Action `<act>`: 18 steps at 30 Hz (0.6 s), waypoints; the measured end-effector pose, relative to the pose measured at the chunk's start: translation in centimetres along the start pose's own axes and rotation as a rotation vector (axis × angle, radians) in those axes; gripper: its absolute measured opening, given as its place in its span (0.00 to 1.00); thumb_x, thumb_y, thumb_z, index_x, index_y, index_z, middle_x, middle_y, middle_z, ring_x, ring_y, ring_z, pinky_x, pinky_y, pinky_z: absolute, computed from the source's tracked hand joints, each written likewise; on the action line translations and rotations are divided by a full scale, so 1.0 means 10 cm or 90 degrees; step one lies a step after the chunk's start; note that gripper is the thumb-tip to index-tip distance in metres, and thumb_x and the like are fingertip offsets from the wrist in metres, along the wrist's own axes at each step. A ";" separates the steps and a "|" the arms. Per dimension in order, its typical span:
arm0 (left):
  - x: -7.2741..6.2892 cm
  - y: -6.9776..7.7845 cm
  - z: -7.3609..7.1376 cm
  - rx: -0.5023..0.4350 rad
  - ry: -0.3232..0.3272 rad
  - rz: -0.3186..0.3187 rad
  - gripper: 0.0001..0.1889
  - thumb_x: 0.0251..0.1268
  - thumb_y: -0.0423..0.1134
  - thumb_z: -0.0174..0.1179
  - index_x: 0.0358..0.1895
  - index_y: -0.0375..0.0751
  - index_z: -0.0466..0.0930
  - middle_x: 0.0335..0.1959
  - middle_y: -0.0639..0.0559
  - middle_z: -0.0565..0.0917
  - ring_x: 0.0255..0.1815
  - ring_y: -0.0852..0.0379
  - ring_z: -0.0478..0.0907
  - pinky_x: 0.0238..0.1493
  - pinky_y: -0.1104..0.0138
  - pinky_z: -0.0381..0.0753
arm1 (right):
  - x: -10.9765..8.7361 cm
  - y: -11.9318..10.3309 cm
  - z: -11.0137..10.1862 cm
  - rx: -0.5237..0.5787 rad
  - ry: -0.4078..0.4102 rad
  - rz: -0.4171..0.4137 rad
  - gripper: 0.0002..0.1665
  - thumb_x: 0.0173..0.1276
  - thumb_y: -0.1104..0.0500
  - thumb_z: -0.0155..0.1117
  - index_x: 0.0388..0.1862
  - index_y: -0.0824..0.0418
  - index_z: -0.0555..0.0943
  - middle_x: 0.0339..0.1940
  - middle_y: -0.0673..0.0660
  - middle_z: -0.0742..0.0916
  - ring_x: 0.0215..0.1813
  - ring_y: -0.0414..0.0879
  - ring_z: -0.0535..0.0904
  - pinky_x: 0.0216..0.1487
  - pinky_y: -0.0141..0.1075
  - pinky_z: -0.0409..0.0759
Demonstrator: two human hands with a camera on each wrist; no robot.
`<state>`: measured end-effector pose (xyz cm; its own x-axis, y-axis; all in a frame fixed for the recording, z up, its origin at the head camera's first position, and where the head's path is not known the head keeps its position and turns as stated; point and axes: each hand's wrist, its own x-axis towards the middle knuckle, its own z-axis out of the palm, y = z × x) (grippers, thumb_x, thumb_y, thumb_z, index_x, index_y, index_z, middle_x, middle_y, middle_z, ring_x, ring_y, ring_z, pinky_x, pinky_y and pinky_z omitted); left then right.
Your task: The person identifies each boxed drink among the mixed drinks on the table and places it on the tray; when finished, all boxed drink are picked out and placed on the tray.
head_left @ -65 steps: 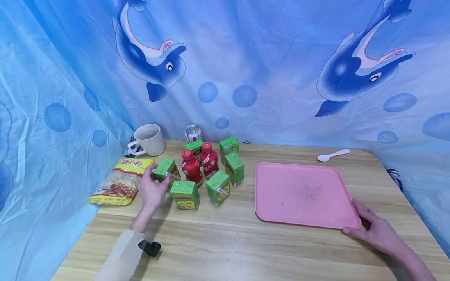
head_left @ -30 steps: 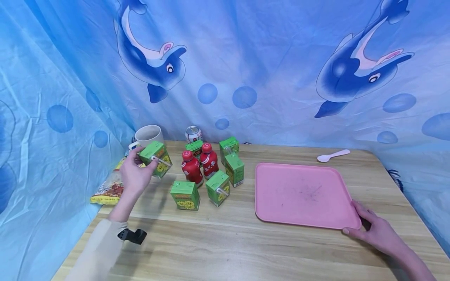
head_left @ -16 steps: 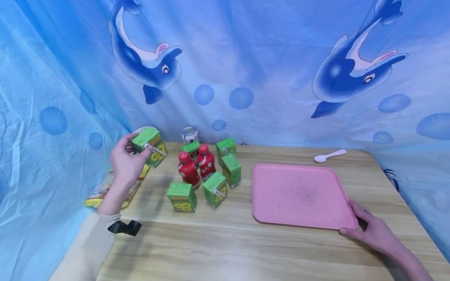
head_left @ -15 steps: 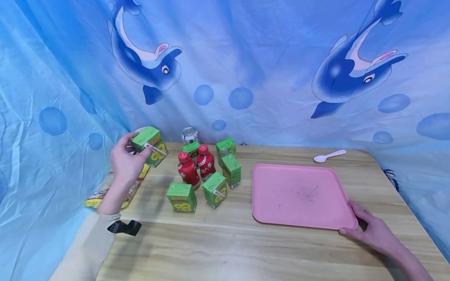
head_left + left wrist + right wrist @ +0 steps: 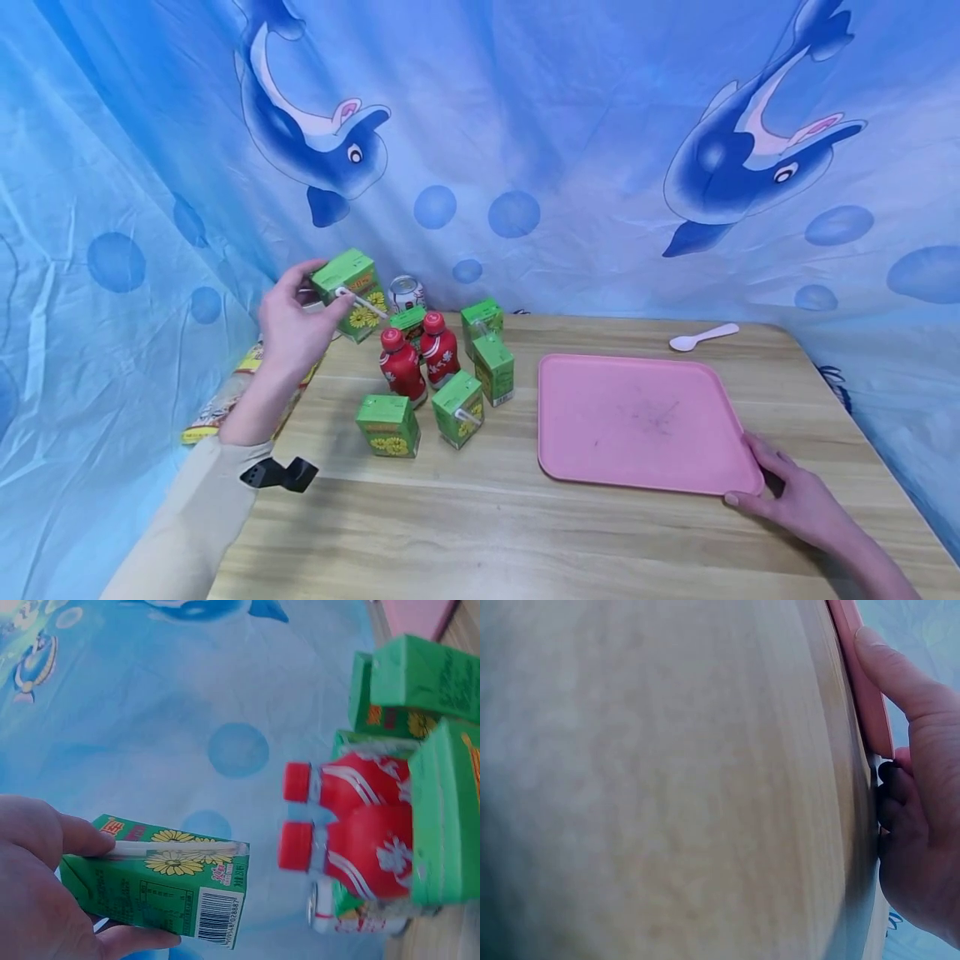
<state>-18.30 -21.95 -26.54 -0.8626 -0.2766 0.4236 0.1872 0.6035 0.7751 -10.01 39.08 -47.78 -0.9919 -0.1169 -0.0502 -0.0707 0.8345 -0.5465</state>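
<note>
My left hand (image 5: 296,325) pinches a green drink carton (image 5: 366,305) between thumb and fingers, up above the table at the back left. In the left wrist view a wrapped white straw (image 5: 180,849) runs along the carton's side, under the thumb. Just right of it stand two red bottles (image 5: 402,371) among several more green cartons (image 5: 388,429). At the table's right, my right hand (image 5: 802,500) grips the near right corner of a pink tray (image 5: 637,417). In the right wrist view the thumb (image 5: 892,671) presses the tray's rim, with the other fingers curled beside the corner.
A drink can (image 5: 406,292) stands at the back edge by the curtain. Behind the left forearm lies a yellow food bag (image 5: 213,408), partly hidden. The mug is mostly hidden behind the left hand. A pale pink spoon (image 5: 703,337) lies beyond the tray.
My left hand took hold of the drink carton beside the bottles, lifted it up and left towards the mug, then moved it slightly right and up. The right hand stays on the tray.
</note>
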 end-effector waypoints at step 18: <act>0.07 0.39 0.23 -0.110 -0.135 0.018 0.29 0.65 0.25 0.62 0.69 0.32 0.67 0.57 0.34 0.76 0.58 0.43 0.74 0.53 0.57 0.82 | -0.01 0.00 0.02 0.000 0.010 -0.005 0.67 0.56 0.39 0.77 0.79 0.70 0.52 0.69 0.83 0.63 0.65 0.83 0.58 0.57 0.73 0.64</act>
<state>-19.22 -18.08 -24.31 -0.9314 -0.0874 0.3532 0.2747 0.4676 0.8401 -9.86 39.02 -47.90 -0.9929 -0.1147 -0.0320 -0.0787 0.8337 -0.5466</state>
